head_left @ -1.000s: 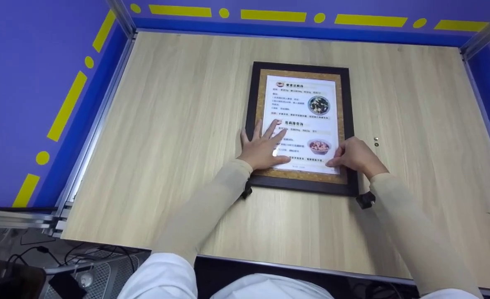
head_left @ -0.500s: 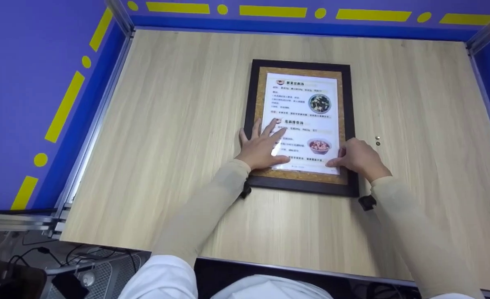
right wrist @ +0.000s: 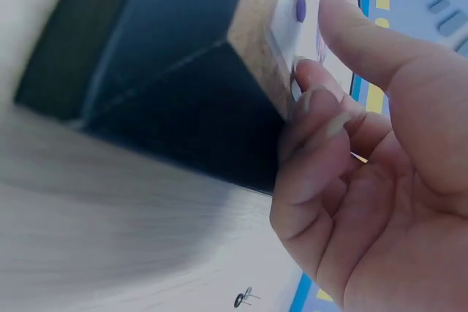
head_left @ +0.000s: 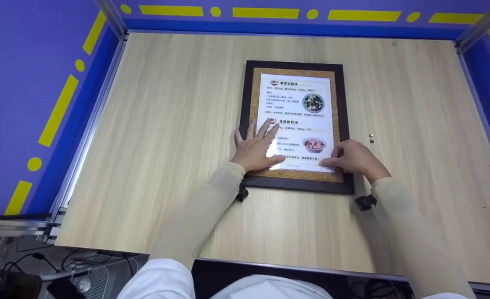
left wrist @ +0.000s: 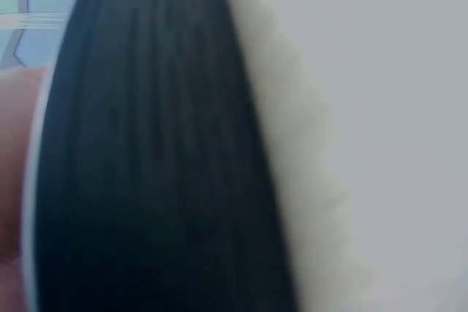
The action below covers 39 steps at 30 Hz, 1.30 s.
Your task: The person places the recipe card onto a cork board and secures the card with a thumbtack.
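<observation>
White sheet (head_left: 294,99) on black-framed cork board (head_left: 298,176)
Sheet: glossy, upright text, two bowl pictures. Left hand (head_left: 253,151): fingers spread over sheet's lower left. Right hand (head_left: 357,157): thumb on lower right corner, fingers curled; cannot tell whether clamped.

The left grip (head_left: 252,153) lies palm down over the near left part of the frame (head_left: 296,185), its fingers spread and straight towards the far edge, its thumb turned inward. At the near right corner, the right grip (head_left: 356,158) has its fingers curled and its thumb reaching inward; whether it pinches anything is unclear. The left forearm (head_left: 201,209) and right forearm (head_left: 410,232) slant forward from the frame's near side.
</observation>
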### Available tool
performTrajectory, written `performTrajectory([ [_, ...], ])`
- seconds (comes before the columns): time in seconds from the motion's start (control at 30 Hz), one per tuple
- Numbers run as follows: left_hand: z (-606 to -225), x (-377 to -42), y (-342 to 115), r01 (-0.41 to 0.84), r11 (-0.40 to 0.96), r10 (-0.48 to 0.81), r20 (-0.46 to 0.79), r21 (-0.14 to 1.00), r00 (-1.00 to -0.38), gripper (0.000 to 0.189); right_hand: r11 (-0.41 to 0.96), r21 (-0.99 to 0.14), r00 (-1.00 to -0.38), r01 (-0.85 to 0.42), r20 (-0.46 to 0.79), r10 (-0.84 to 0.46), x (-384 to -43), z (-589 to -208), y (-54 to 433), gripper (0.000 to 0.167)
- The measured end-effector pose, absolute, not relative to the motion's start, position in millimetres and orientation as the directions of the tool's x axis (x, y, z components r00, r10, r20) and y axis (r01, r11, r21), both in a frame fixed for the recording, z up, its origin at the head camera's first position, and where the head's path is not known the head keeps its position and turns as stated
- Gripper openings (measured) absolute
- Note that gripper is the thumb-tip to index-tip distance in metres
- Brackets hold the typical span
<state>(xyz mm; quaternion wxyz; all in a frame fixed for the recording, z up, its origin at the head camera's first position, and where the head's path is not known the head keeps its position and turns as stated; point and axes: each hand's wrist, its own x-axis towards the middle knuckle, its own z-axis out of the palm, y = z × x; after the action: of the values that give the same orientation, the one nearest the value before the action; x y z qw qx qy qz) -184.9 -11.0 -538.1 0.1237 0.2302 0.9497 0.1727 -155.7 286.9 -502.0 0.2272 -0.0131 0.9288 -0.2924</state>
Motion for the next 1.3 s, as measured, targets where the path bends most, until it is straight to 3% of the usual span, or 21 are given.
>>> performTrajectory([
  [0.23,-541.5,-183.4,-12.1,0.348,0.825,0.436,-0.109,0.446,-0.893,0.097,0.675,-0.724,-0.956,0.142,-0.276,-0.096,-150.7,-518.6,303.2,0.026],
  [0.33,-540.9,-184.7,-11.4,0.34,0.819,0.428,-0.096,0.462,-0.899,0.092,0.626,-0.765,-0.988,0.15,-0.145,0.059,-149.9,-522.3,317.9,0.033],
  [0.4,-540.4,-185.4,-12.9,0.326,0.808,0.415,-0.082,0.491,-0.906,0.085,0.63,-0.753,-0.977,0.188,-0.076,0.201,-149.3,-524.8,327.3,0.037],
  [0.53,-538.3,-187.4,-18.8,0.276,0.737,0.376,-0.035,0.617,-0.926,0.074,0.591,-0.737,-0.922,0.328,-0.113,0.371,-148.4,-528.6,343.0,0.048],
  [0.63,-535.2,-190.2,-24.6,0.235,0.652,0.363,-0.024,0.721,-0.932,0.073,0.57,-0.722,-0.903,0.392,-0.183,0.389,-148.9,-531.3,350.7,0.053],
  [0.77,-531.5,-194.6,-32.2,0.193,0.585,0.385,-0.061,0.787,-0.921,0.072,0.595,-0.691,-0.9,0.41,-0.201,0.387,-150.5,-534.4,355.2,0.046],
  [1.07,-534.6,-196.7,-44.6,0.191,0.619,0.44,-0.135,0.762,-0.888,0.061,0.683,-0.618,-0.911,0.39,-0.148,0.386,-151.9,-537.0,358.1,0.035],
  [1.2,-533.1,-199.0,-50.9,0.21,0.628,0.461,-0.141,0.75,-0.876,0.058,0.643,-0.665,-0.915,0.381,-0.17,0.366,-151.0,-535.8,359.7,0.034],
  [1.3,-530.3,-202.3,-56.2,0.221,0.619,0.476,-0.136,0.754,-0.869,0.058,0.535,-0.756,-0.914,0.378,-0.212,0.346,-150.4,-531.8,360.8,0.031],
])
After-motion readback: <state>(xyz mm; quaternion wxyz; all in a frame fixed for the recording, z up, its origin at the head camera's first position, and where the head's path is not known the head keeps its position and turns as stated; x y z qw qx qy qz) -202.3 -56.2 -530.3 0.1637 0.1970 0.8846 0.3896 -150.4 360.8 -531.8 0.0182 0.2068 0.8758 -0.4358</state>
